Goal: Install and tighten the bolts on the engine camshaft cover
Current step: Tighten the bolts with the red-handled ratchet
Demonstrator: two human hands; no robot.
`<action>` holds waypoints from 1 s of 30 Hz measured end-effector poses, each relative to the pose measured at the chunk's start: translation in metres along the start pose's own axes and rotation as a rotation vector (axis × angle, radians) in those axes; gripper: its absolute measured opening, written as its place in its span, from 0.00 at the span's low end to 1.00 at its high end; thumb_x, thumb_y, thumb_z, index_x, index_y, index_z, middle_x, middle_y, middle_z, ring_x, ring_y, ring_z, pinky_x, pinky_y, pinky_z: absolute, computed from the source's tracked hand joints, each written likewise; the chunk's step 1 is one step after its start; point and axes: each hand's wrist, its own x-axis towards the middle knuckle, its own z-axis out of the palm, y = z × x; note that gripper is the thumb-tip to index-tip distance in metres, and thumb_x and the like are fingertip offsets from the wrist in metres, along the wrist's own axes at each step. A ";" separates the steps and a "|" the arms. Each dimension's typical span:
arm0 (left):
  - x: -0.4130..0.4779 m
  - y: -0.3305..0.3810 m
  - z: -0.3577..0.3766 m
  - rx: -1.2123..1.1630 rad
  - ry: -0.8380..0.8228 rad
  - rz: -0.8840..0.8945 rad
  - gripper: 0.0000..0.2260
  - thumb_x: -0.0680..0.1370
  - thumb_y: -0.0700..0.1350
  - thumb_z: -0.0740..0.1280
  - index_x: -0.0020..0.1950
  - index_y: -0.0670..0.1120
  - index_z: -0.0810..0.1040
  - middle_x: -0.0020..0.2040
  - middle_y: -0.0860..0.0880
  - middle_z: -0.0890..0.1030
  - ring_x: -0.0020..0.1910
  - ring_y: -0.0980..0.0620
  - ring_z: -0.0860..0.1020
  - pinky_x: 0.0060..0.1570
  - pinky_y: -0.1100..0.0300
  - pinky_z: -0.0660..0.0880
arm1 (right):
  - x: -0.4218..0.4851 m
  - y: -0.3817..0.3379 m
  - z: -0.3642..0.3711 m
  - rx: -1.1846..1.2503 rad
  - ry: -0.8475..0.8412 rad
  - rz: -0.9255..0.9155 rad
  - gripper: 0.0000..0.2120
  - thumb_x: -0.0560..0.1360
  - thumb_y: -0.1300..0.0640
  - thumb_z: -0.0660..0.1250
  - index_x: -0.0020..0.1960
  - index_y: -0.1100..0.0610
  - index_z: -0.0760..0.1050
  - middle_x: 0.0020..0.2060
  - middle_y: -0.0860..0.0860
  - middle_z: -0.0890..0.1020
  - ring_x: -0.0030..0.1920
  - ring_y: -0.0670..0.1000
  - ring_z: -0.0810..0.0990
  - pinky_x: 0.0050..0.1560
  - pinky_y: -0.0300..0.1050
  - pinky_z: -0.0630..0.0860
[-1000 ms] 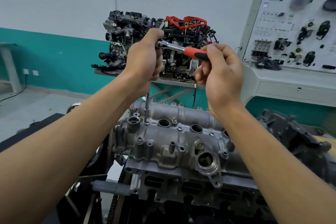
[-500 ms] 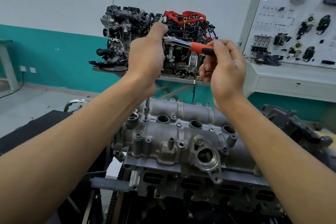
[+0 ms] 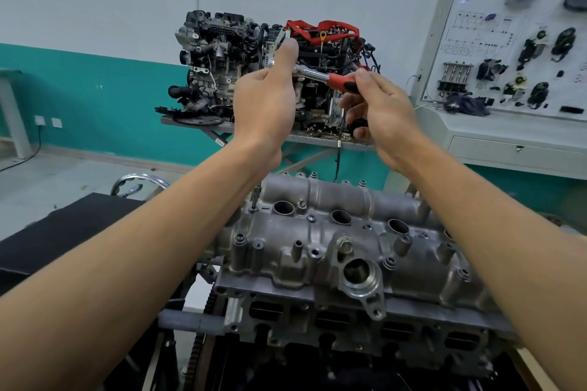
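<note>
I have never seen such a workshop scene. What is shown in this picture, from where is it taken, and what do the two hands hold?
The camera sits on the person's head and looks down at both bare arms. Below them lies a grey metal engine top, the camshaft cover, with bolts and round holes. The left hand grips the head of a ratchet wrench; the right hand pinches its red handle. A thin bar goes down to a bolt near the cover's left end. Behind stands another engine.
</note>
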 end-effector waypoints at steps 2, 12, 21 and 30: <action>0.007 0.000 -0.005 0.001 -0.027 -0.046 0.27 0.78 0.63 0.64 0.29 0.53 0.55 0.26 0.53 0.57 0.24 0.52 0.54 0.26 0.59 0.55 | -0.008 -0.005 0.003 0.002 0.047 -0.093 0.13 0.84 0.51 0.59 0.47 0.51 0.80 0.32 0.50 0.79 0.31 0.47 0.72 0.30 0.39 0.67; 0.015 0.006 -0.023 -0.142 -0.137 -0.103 0.25 0.78 0.54 0.60 0.21 0.51 0.62 0.21 0.54 0.60 0.21 0.53 0.55 0.25 0.62 0.50 | -0.069 -0.033 0.049 0.224 0.023 -0.718 0.08 0.78 0.64 0.66 0.45 0.60 0.83 0.24 0.40 0.73 0.25 0.40 0.68 0.27 0.30 0.62; -0.003 0.009 -0.004 -0.026 -0.222 -0.088 0.23 0.80 0.52 0.59 0.25 0.53 0.59 0.23 0.54 0.59 0.23 0.53 0.54 0.21 0.64 0.54 | 0.000 -0.002 0.029 0.166 0.199 0.034 0.12 0.84 0.55 0.57 0.51 0.56 0.78 0.33 0.50 0.76 0.32 0.47 0.70 0.30 0.41 0.65; 0.008 0.010 -0.006 -0.049 -0.126 -0.101 0.21 0.79 0.51 0.57 0.26 0.52 0.59 0.24 0.53 0.57 0.22 0.52 0.53 0.21 0.63 0.52 | -0.028 -0.009 0.025 0.324 0.443 -0.177 0.14 0.74 0.62 0.70 0.32 0.52 0.74 0.27 0.47 0.72 0.29 0.47 0.66 0.29 0.40 0.65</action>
